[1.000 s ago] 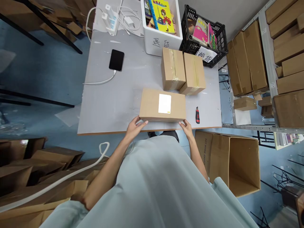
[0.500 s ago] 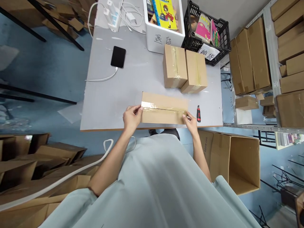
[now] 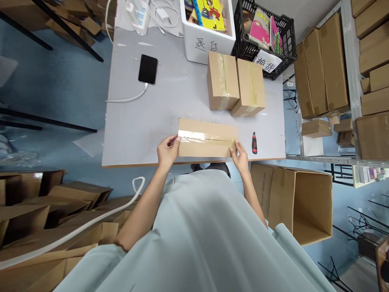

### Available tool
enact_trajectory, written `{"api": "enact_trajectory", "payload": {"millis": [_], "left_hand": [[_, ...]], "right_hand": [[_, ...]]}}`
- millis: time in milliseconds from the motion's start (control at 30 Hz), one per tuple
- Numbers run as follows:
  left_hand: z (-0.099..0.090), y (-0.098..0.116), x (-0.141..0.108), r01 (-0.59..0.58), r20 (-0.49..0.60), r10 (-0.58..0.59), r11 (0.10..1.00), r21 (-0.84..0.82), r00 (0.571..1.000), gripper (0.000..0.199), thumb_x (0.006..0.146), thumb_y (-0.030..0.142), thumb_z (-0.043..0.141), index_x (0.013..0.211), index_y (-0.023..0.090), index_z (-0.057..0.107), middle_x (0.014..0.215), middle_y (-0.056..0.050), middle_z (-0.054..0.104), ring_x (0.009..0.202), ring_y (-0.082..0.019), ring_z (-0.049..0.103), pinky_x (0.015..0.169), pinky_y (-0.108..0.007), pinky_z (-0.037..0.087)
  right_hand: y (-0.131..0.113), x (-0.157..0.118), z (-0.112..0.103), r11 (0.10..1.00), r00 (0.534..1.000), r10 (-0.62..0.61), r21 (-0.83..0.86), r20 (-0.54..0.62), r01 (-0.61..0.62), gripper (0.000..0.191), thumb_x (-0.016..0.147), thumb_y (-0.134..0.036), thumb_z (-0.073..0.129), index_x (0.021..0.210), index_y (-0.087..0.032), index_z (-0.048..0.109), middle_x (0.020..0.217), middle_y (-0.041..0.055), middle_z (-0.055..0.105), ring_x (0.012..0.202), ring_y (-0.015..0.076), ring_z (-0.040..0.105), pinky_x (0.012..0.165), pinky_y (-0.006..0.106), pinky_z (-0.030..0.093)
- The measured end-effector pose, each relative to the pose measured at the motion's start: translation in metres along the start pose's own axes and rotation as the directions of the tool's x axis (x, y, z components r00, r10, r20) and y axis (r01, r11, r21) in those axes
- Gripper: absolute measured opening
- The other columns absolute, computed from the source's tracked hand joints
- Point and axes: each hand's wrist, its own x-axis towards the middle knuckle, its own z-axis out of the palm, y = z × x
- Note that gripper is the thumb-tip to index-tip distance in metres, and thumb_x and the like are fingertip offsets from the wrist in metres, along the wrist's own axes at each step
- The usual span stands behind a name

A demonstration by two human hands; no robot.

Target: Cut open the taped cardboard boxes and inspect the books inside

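A long, low cardboard box lies at the table's front edge, with shiny clear tape along the seam on its top. My left hand grips its left end, thumb and fingers closed at the corner. At the right end, my right hand holds the box between thumb and fingers. A red and black box cutter lies on the table just right of my right hand. Behind the long box stand two taped cardboard boxes, side by side.
A white bin and a black crate, both holding books, stand at the back. A phone on a white cable lies on the left of the table. An open carton sits below, at right.
The long box and my right hand have shifted slightly left in the view. Both hands keep their hold on the box ends. The camera view has moved a little too.
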Motion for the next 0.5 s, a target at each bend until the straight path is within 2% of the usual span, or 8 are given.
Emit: {"api": "enact_trajectory", "payload": {"millis": [133,200,267,367,433,500], "left_hand": [[0.001,-0.009,-0.003,0.115,0.038,-0.110,0.984,-0.136,0.993,0.052,0.107,0.061,0.068,0.119,0.013,0.084,0.122,-0.017,0.085,0.121,-0.031,0.080,0.112,-0.045,0.064],[0.001,-0.017,-0.005,0.202,0.061,-0.193,0.957,-0.206,0.979,0.059,0.112,0.065,0.058,0.127,0.013,0.082,0.129,-0.019,0.084,0.124,-0.031,0.081,0.115,-0.047,0.064],[0.002,-0.026,-0.010,0.282,0.083,-0.270,0.936,-0.211,0.959,0.061,0.113,0.065,0.054,0.134,0.013,0.079,0.137,-0.022,0.082,0.127,-0.032,0.081,0.117,-0.050,0.063],[0.004,-0.038,-0.019,0.329,0.104,-0.316,0.932,-0.152,0.943,0.055,0.109,0.059,0.058,0.134,0.015,0.080,0.139,-0.021,0.082,0.133,-0.035,0.078,0.121,-0.054,0.061],[0.006,-0.043,-0.026,0.326,0.129,-0.311,0.938,-0.122,0.942,0.050,0.107,0.056,0.058,0.129,0.017,0.082,0.133,-0.019,0.084,0.131,-0.036,0.079,0.120,-0.056,0.062],[0.006,-0.045,-0.030,0.306,0.152,-0.291,0.948,-0.089,0.945,0.049,0.106,0.057,0.056,0.123,0.019,0.082,0.125,-0.018,0.085,0.124,-0.036,0.080,0.115,-0.056,0.065]], "right_hand": [[-0.001,-0.010,0.013,1.000,0.999,0.022,0.004,-0.036,-0.022,0.098,0.105,-0.081,0.062,0.177,-0.014,0.053,0.189,0.0210,0.042,0.179,0.0383,0.036,0.147,0.061,0.031],[0.006,-0.017,0.020,0.989,0.993,0.087,0.127,-0.083,-0.076,0.099,0.107,-0.080,0.057,0.182,-0.016,0.043,0.190,0.0206,0.040,0.176,0.0362,0.041,0.144,0.060,0.036],[0.019,-0.022,0.026,0.930,0.966,0.235,0.311,-0.103,-0.194,0.093,0.112,-0.077,0.043,0.182,-0.016,0.040,0.187,0.0217,0.046,0.169,0.0330,0.052,0.139,0.057,0.045],[0.039,-0.026,0.035,0.821,0.918,0.394,0.463,-0.036,-0.334,0.082,0.110,-0.068,0.039,0.168,-0.014,0.058,0.171,0.0242,0.064,0.155,0.0331,0.066,0.126,0.057,0.058],[0.048,-0.026,0.040,0.816,0.921,0.390,0.463,0.002,-0.346,0.068,0.104,-0.064,0.051,0.147,-0.016,0.074,0.152,0.0208,0.079,0.145,0.0343,0.073,0.121,0.058,0.061],[0.050,-0.024,0.042,0.833,0.936,0.351,0.451,0.015,-0.319,0.050,0.097,-0.058,0.064,0.123,-0.020,0.083,0.132,0.0157,0.088,0.137,0.0348,0.076,0.123,0.058,0.059]]}}
